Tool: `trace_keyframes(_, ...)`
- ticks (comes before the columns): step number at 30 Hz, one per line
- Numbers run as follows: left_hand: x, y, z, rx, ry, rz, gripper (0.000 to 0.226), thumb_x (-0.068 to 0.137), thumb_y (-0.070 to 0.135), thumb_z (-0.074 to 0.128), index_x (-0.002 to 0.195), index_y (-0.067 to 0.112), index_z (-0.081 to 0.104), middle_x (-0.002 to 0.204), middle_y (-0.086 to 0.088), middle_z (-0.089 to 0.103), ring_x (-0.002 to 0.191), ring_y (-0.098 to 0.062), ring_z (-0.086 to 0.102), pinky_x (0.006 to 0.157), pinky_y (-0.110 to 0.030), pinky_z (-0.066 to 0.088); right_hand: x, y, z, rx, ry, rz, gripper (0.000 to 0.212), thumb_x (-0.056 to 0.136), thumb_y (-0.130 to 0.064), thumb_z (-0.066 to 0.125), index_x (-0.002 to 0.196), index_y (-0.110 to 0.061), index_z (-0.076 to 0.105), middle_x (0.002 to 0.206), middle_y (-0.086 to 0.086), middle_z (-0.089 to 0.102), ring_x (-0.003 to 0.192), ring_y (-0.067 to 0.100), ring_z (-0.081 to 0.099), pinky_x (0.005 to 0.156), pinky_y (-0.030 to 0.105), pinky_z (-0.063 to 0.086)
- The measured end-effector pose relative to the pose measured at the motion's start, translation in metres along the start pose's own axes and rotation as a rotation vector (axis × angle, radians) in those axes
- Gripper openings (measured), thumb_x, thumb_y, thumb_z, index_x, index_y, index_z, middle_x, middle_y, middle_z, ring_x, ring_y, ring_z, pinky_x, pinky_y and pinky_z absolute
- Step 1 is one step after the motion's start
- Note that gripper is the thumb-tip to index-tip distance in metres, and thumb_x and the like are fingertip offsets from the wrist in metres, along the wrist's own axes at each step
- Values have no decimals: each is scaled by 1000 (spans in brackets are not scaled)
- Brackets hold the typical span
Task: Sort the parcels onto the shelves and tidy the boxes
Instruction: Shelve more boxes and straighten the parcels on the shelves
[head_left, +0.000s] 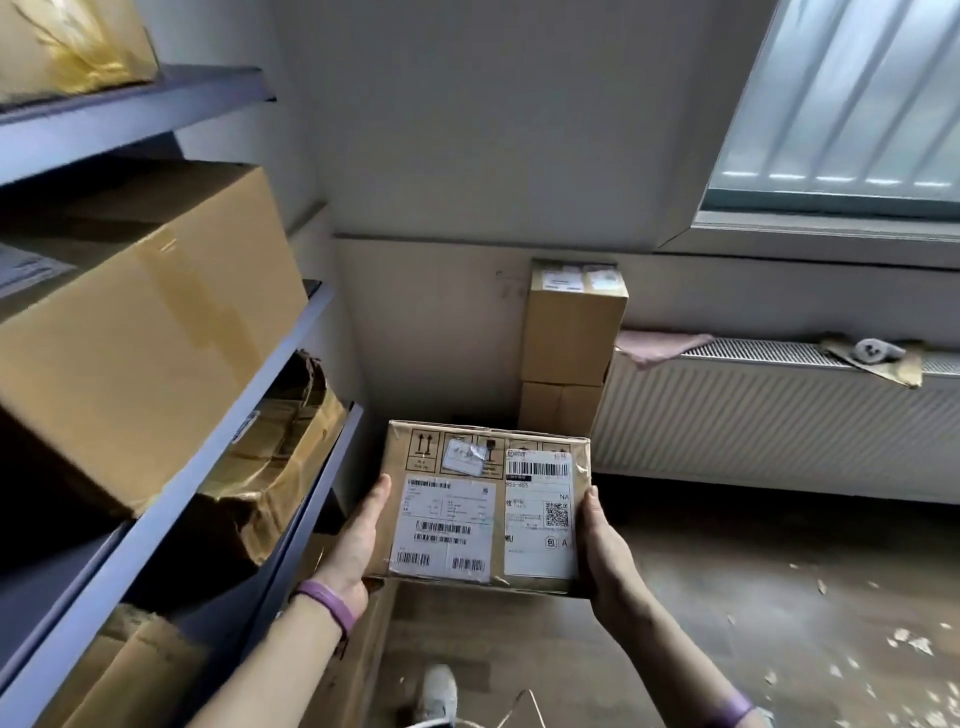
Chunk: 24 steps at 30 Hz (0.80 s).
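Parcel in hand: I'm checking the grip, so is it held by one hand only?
No, the left hand and right hand grip opposite sides of the parcel.

Both the left hand (358, 540) and the right hand (602, 551) have their fingers hidden under the parcel (488, 499); only the thumbs show. The label print is too small to read. At 9 o'clock the big box (156, 332) runs off the edge, as does the top box (67, 41) at 11. At 6 the shoe (439, 693) is cut off. At 3 a grey thing (875, 349) on the radiator (779, 415) is too blurred to name.
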<state>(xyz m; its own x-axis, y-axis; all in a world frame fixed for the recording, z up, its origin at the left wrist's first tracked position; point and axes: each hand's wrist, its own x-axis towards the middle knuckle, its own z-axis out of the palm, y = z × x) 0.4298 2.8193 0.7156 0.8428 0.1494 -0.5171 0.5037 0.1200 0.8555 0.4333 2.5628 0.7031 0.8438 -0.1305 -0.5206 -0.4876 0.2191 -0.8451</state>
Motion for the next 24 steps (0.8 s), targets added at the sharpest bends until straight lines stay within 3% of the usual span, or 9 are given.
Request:
trace_keyframes(3,57,17,9,13,-22,-17,55,75,80,40,108,43,63,94,16,69,92,-7,56,93,-39,28,54,-12,12,-4,26,17,55,96,-61,35,124,-25,65,113,-2,73,108,19,67,103,48,48)
trace_keyframes(5,98,30,17,15,-66,-48,58,73,79,42,110,40,65,100,9,73,97,-14,62,90,-35,38,90,-22,20,-10,51,28,54,97,-61,35,121,-24,67,110,-2,74,106,18,68,103,46,49)
trace_keyframes(9,177,60,39,46,-116,-78,61,72,77,43,110,36,68,97,9,76,93,-15,69,67,-28,47,158,-45,30,19,101,82,53,96,-62,36,110,-24,70,98,-5,77,94,14,72,97,42,52)
trace_keyframes(14,265,82,72,47,-155,-126,58,82,72,42,117,34,67,105,3,75,98,-21,70,81,-37,52,237,-70,29,24,146,131,52,97,-61,34,110,-26,70,98,-4,77,92,14,73,95,42,53)
trace_keyframes(22,380,49,139,112,-164,-245,60,79,77,36,119,41,63,102,11,74,94,-13,70,66,-28,50,363,-41,-15,-23,211,268,55,92,-69,36,102,-29,73,96,-6,77,86,10,74,78,35,54)
trace_keyframes(24,409,28,155,114,-167,-292,62,77,79,36,119,43,63,106,11,73,99,-14,68,70,-30,51,398,-25,-29,-29,209,323,57,92,-69,35,103,-29,73,97,-6,77,86,9,74,73,33,53)
